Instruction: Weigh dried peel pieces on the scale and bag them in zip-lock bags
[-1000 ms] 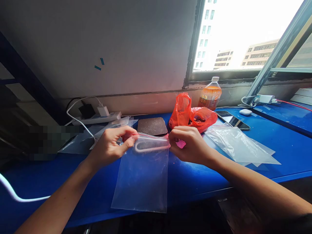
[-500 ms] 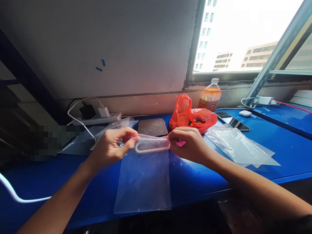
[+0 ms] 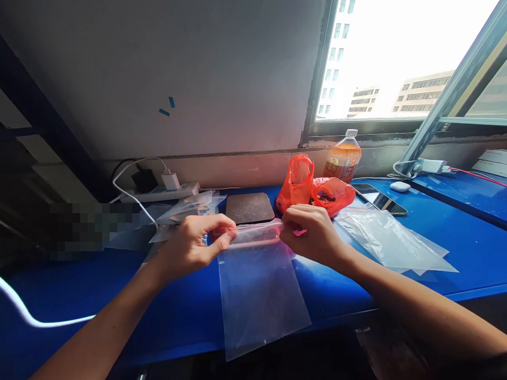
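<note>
Stretched between my two hands is a clear zip-lock bag (image 3: 259,295) with a red line along its top edge; its lower end hangs over the front edge of the table. My left hand (image 3: 204,240) pinches the top left corner between thumb and fingers. At the top right corner, my right hand (image 3: 311,232) grips the bag with curled fingers, partly hiding that corner. A bit of pink shows by the right fingers. Just behind the bag lies a dark brown flat block (image 3: 249,207).
Red plastic bags (image 3: 297,184) and an orange drink bottle (image 3: 344,158) stand at the back. Clear bags (image 3: 388,237) and a phone (image 3: 380,199) lie to the right. On the left are more clear bags (image 3: 190,206), a power strip (image 3: 186,191) and a white cable (image 3: 47,323).
The bag's lower end has swung to the right and tilted. My left hand has shifted right, closer to my right hand, which has moved slightly right. Both still hold the bag.
</note>
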A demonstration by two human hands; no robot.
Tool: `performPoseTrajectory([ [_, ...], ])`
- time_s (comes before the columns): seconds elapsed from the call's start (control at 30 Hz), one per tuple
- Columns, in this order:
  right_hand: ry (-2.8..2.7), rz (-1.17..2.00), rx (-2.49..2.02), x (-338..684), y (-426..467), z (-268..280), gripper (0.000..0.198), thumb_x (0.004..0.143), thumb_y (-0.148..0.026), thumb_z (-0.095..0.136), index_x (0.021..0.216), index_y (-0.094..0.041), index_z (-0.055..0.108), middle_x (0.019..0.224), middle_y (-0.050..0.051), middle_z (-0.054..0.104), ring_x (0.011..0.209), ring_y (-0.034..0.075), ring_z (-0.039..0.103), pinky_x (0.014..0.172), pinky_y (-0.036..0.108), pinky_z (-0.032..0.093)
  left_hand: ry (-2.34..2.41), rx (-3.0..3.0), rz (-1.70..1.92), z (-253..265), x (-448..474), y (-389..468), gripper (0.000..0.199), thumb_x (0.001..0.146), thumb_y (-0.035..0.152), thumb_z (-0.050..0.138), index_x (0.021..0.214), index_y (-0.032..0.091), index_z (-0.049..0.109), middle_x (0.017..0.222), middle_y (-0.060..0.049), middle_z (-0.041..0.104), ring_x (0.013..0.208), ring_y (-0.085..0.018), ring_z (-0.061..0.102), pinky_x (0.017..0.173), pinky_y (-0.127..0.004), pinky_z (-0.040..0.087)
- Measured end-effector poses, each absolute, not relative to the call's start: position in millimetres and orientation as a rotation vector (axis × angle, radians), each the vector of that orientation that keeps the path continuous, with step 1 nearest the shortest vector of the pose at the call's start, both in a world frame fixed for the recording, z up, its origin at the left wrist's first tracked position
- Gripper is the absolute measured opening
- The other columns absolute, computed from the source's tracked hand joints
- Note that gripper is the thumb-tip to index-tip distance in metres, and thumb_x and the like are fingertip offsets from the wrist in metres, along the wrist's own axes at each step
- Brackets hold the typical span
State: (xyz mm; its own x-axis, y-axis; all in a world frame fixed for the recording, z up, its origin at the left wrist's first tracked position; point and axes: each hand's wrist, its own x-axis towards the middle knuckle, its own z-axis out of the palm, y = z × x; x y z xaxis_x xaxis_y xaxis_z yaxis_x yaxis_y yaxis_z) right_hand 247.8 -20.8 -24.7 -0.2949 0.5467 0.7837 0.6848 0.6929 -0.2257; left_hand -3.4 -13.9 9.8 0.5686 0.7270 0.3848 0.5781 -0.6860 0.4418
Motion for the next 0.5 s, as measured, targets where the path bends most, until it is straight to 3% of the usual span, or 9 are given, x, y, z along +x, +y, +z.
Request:
performPoseTrajectory([
  [0.2,-1.985,-0.209,-0.923,248.7,-19.5,-25.2,0.021,0.065,-0.01,0.048,0.053,-0.018,0.033,0.051,-0.004,0.037,0.052,0.008,0.029,0.05,0.021,0.023,1.092,2.558,0.716,10.4,-0.8,-14.4,0.021,0.087,0.032,0.052,0.084,0.017,0.065,0.066,0.002,0.062,0.06,-0.011,0.056,0.06,-0.021,0.042],
  [0.4,-1.961,-0.124,-0.99,251.2,-14.7,-28.1,0.011,0.072,-0.013,0.053,0.063,-0.017,0.058,0.057,-0.003,0.053,0.053,0.007,0.041,0.054,0.019,0.031,1.085,2.487,0.766,10.0,-4.1,-11.5,0.021,0.088,0.032,0.051,0.083,0.016,0.064,0.066,0.001,0.06,0.06,-0.011,0.055,0.06,-0.022,0.042],
  [0.5,-1.967,-0.095,-1.036,252.0,-12.1,-29.8,0.012,0.073,-0.014,0.055,0.063,-0.017,0.06,0.058,-0.003,0.055,0.053,0.007,0.043,0.054,0.02,0.031,1.054,2.494,0.81,9.3,-4.9,-11.7,0.02,0.088,0.03,0.052,0.082,0.016,0.064,0.066,0.001,0.061,0.06,-0.011,0.055,0.06,-0.021,0.042],
])
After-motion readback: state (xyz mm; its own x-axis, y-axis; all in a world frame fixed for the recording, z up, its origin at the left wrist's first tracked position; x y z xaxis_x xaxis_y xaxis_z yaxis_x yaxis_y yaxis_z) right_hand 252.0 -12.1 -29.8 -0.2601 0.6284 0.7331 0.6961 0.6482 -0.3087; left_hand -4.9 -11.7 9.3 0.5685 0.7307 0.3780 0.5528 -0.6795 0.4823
